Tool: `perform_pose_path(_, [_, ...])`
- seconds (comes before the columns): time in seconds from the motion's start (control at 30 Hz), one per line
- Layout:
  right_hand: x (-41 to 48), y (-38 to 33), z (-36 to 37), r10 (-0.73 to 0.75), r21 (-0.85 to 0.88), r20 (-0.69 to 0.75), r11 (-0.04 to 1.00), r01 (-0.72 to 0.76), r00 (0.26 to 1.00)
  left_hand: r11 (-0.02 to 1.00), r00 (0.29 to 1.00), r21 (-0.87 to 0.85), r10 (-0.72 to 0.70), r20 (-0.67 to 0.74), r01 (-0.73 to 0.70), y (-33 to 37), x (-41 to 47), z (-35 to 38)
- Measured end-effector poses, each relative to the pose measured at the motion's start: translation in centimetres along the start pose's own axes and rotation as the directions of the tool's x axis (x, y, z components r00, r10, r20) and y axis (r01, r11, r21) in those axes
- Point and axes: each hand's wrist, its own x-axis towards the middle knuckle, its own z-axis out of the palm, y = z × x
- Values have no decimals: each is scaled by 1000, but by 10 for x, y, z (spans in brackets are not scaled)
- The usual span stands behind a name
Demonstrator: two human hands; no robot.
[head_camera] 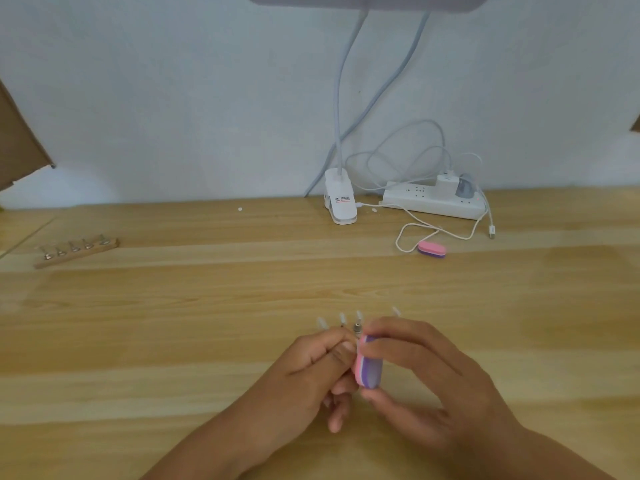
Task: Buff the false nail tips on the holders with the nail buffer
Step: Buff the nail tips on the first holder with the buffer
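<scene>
My right hand [426,379] grips a pink, white and purple nail buffer [369,362] upright, thumb below and fingers over its top. My left hand [311,368] pinches a metal holder [356,328] right against the buffer's left face. Several clear false nail tips [342,319] fan out just above both hands, low on the wooden table. Which tip touches the buffer is hidden by my fingers.
A wooden base with several empty metal holders [77,251] lies at the far left. A second pink buffer [432,249] rests at the back right, next to a white cable [408,233], a power strip [433,200] and a clip lamp [341,202].
</scene>
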Motion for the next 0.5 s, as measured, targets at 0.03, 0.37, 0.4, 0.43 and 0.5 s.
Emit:
perform_pose_path(0.03, [0, 1, 0, 8, -12, 1, 1000, -8, 1000, 1000, 1000, -9, 2, 7, -2, 0, 0, -1])
perform_pose_path(0.37, [3, 3, -1, 8, -58, -24, 998, -10, 1000, 997, 999, -73, -2, 33, 4, -4, 3, -4])
perform_pose_path(0.4, [4, 5, -2, 33, -71, -39, 997, -36, 999, 996, 999, -84, 2, 34, 1, -4, 3, -4])
perform_pose_path(0.43, [4, 6, -3, 47, -79, -54, 996, -51, 997, 997, 999, -84, 2, 37, 1, -3, 3, -4])
perform_pose_path(0.5, [4, 5, -4, 19, -81, -61, 996, -24, 998, 998, 999, -64, 0, 43, 3, -5, 4, -4])
